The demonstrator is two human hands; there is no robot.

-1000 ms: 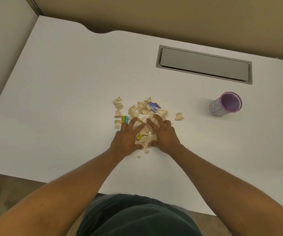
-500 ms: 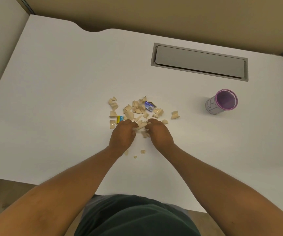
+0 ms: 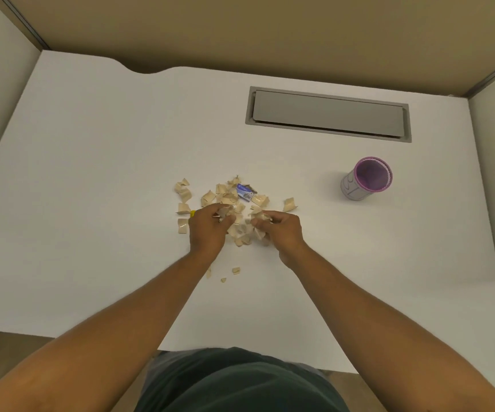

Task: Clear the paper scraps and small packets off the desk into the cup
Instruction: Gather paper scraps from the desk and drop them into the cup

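A pile of tan paper scraps (image 3: 228, 197) lies at the middle of the white desk (image 3: 106, 173). A small blue packet (image 3: 244, 192) rests at the pile's far side, and a yellow packet (image 3: 192, 214) peeks out beside my left hand. My left hand (image 3: 207, 230) and right hand (image 3: 282, 230) are curled around a bunch of scraps (image 3: 243, 230) held between them, just above the desk. A grey cup with a purple mesh rim (image 3: 365, 179) stands upright to the right, well apart from both hands.
A grey cable hatch (image 3: 328, 114) is set into the desk at the back. Cubicle walls close the back and both sides. A few tiny scraps (image 3: 235, 270) lie near the front, between my forearms. One scrap (image 3: 289, 204) lies apart toward the cup.
My hands went from flat with spread fingers on the pile to curled fists, then gathered a bunch of scraps between them and parted slightly.
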